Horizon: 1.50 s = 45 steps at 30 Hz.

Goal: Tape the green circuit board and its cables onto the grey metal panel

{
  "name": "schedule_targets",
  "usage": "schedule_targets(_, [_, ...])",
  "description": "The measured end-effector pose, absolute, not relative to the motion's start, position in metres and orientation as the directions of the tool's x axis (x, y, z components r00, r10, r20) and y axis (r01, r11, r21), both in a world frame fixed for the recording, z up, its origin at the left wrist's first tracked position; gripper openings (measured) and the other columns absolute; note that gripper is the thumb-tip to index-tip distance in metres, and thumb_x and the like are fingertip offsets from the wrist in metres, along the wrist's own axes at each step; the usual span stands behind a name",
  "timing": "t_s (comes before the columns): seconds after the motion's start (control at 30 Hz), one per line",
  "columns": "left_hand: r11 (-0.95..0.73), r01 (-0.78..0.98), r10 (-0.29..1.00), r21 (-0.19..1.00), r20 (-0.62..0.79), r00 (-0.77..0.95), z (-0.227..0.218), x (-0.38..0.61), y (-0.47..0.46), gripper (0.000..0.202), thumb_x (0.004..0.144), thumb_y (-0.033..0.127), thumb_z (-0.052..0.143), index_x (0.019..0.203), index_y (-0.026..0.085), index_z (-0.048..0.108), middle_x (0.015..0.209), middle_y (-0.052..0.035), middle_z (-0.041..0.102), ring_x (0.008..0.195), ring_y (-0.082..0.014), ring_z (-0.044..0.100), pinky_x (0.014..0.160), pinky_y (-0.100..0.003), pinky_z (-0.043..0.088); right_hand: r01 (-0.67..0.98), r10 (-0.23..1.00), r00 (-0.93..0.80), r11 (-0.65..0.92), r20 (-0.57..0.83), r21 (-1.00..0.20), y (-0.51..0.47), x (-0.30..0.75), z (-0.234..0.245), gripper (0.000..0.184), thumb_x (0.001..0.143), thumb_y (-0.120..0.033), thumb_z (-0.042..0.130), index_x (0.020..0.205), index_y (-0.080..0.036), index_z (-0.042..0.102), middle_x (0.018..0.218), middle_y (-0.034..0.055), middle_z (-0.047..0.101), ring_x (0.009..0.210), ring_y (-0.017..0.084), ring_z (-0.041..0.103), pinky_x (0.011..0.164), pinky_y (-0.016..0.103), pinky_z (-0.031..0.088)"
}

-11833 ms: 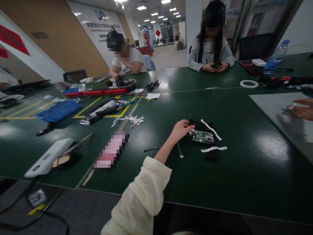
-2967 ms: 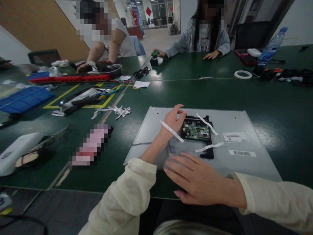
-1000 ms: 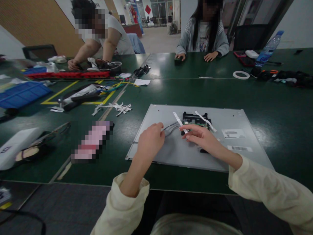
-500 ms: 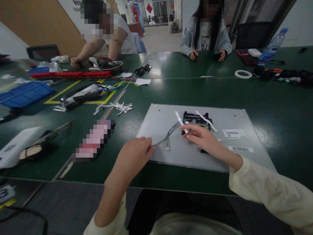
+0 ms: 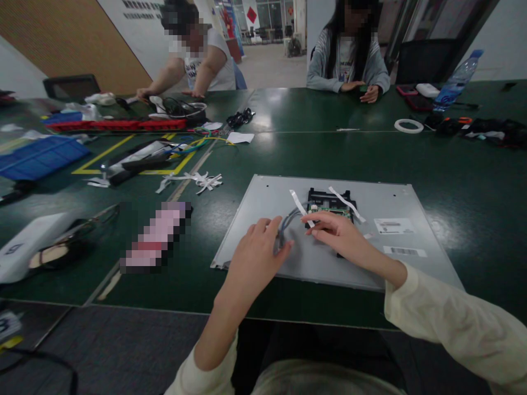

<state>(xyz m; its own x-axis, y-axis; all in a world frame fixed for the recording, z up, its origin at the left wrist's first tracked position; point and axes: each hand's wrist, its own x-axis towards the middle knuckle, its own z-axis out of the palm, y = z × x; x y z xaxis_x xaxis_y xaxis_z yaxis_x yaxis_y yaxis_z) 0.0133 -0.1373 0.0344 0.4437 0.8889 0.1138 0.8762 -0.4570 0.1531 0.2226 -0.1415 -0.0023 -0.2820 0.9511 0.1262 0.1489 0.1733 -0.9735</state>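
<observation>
A grey metal panel [image 5: 370,258] lies flat on the green table in front of me. A small green circuit board [image 5: 329,207] in a black frame sits on it, with white tape strips [image 5: 345,200] across it. A grey cable [image 5: 288,219] runs left from the board. My left hand [image 5: 257,255] rests on the panel with its fingers pinched on the cable. My right hand [image 5: 335,230] lies just right of it, fingertips pressing a white tape strip [image 5: 300,206] by the board's left edge.
Loose tape strips [image 5: 197,180] lie left of the panel. A blue tray [image 5: 37,156], a red strip [image 5: 111,125] and a white device [image 5: 24,247] sit at the left. A tape roll [image 5: 408,125] and a bottle [image 5: 455,88] stand at the back right. Two people sit across the table.
My left hand has moved right and forward, from the panel's near left edge up to the cable beside the board. My right hand has stayed by the board.
</observation>
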Motion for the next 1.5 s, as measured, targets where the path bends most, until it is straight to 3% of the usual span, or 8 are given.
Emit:
schedule_targets(0.27, [-0.452, 0.874, 0.892, 0.178, 0.105, 0.44, 0.025, 0.011, -0.13, 0.037, 0.089, 0.018, 0.048, 0.126, 0.019, 0.045, 0.111, -0.0091, 0.055, 0.102, -0.0239, 0.055, 0.089, -0.038, 0.047, 0.175, 0.951, -0.298, 0.137, 0.08, -0.975, -0.144, 0.221, 0.007, 0.031, 0.082, -0.015, 0.05, 0.108, -0.022, 0.065, 0.115, 0.0052, 0.061, 0.076, 0.011, 0.066, 0.056, 0.02, 0.048])
schedule_targets(0.4, [-0.488, 0.863, 0.869, 0.127, 0.162, 0.467, 0.017, 0.01, -0.127, 0.039, 0.089, 0.02, 0.049, 0.127, 0.019, 0.044, 0.122, -0.0107, 0.051, 0.107, -0.0263, 0.052, 0.093, -0.041, 0.045, 0.07, 0.961, -0.276, 0.044, 0.023, -0.997, -0.144, 0.214, 0.017, 0.029, 0.081, -0.016, 0.051, 0.106, -0.021, 0.066, 0.111, 0.0047, 0.064, 0.078, 0.012, 0.066, 0.054, 0.019, 0.047])
schedule_targets(0.5, [-0.477, 0.869, 0.873, 0.129, 0.186, 0.451, 0.014, 0.012, -0.125, 0.041, 0.089, 0.02, 0.05, 0.129, 0.018, 0.042, 0.123, -0.011, 0.051, 0.108, -0.0266, 0.052, 0.093, -0.041, 0.045, -0.104, 0.938, -0.338, -0.115, -0.074, -0.988, -0.145, 0.205, 0.023, 0.03, 0.08, -0.016, 0.055, 0.108, -0.021, 0.065, 0.116, 0.005, 0.063, 0.082, 0.013, 0.067, 0.059, 0.02, 0.049])
schedule_targets(0.67, [-0.433, 0.891, 0.894, 0.139, 0.197, 0.404, 0.014, 0.015, -0.12, 0.048, 0.086, 0.015, 0.049, 0.132, 0.018, 0.038, 0.124, -0.0114, 0.051, 0.11, -0.0268, 0.052, 0.091, -0.039, 0.047, -0.341, 0.884, -0.419, -0.364, -0.207, -0.867, -0.146, 0.197, 0.021, 0.035, 0.077, -0.018, 0.063, 0.112, -0.02, 0.064, 0.121, 0.0066, 0.061, 0.093, 0.014, 0.065, 0.076, 0.025, 0.051])
schedule_targets(0.87, [-0.435, 0.888, 0.881, 0.146, 0.275, 0.386, 0.015, 0.019, -0.118, 0.058, 0.084, 0.01, 0.045, 0.139, 0.017, 0.027, 0.14, -0.0147, 0.039, 0.119, -0.0298, 0.046, 0.095, -0.044, 0.045, -0.361, 0.867, -0.44, -0.41, -0.234, -0.838, -0.146, 0.198, 0.02, 0.038, 0.077, -0.019, 0.064, 0.114, -0.02, 0.062, 0.125, 0.0076, 0.058, 0.095, 0.016, 0.065, 0.086, 0.03, 0.051])
schedule_targets(1.2, [-0.536, 0.823, 0.836, 0.187, 0.248, 0.489, 0.008, 0.013, -0.114, 0.052, 0.086, 0.006, 0.039, 0.136, 0.014, 0.034, 0.145, -0.0136, 0.036, 0.131, -0.0262, 0.037, 0.106, -0.045, 0.037, -0.406, 0.851, -0.453, -0.464, -0.267, -0.787, -0.145, 0.191, 0.014, 0.038, 0.075, -0.017, 0.066, 0.112, -0.015, 0.06, 0.121, 0.0096, 0.061, 0.095, 0.018, 0.067, 0.097, 0.037, 0.047])
schedule_targets(1.5, [-0.565, 0.787, 0.824, 0.247, 0.23, 0.518, 0.004, 0.011, -0.113, 0.053, 0.085, 0.004, 0.038, 0.137, 0.014, 0.034, 0.144, -0.0142, 0.039, 0.132, -0.0231, 0.037, 0.109, -0.044, 0.034, -0.459, 0.845, -0.482, -0.468, -0.231, -0.755, -0.142, 0.193, 0.012, 0.037, 0.08, -0.022, 0.062, 0.117, -0.017, 0.059, 0.122, 0.0101, 0.06, 0.095, 0.017, 0.066, 0.091, 0.034, 0.05])
